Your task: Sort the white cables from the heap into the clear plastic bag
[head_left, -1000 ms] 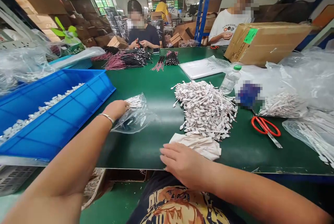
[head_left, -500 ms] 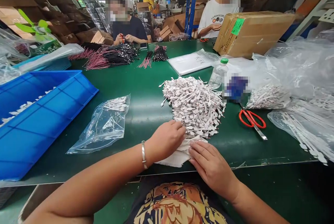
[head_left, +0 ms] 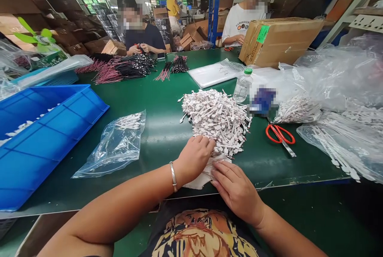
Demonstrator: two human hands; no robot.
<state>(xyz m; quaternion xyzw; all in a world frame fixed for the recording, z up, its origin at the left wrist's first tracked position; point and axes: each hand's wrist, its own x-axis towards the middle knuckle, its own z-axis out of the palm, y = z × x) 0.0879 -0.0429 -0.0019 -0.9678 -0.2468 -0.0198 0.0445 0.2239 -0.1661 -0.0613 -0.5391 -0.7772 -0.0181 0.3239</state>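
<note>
Head view — left hand [head_left: 194,157] was curled into the near edge of the white parts pile [head_left: 217,115] on the green table [head_left: 161,101], grip impossible to tell; right hand [head_left: 236,189] lay flat, fingers released, on the white cloth [head_left: 196,182]

Single view from a camera worn on the person's head, facing forward and down over the green table [head_left: 167,101]. The left hand [head_left: 194,157] and right hand [head_left: 236,189] lie close beneath the lens at 6 o'clock, with the heap of white parts [head_left: 217,115] just beyond them. A blue bin [head_left: 60,129] sits at 9 o'clock and a cardboard box [head_left: 281,39] at 1 o'clock. Seated co-workers [head_left: 140,35] are far off toward 12 o'clock.
</note>
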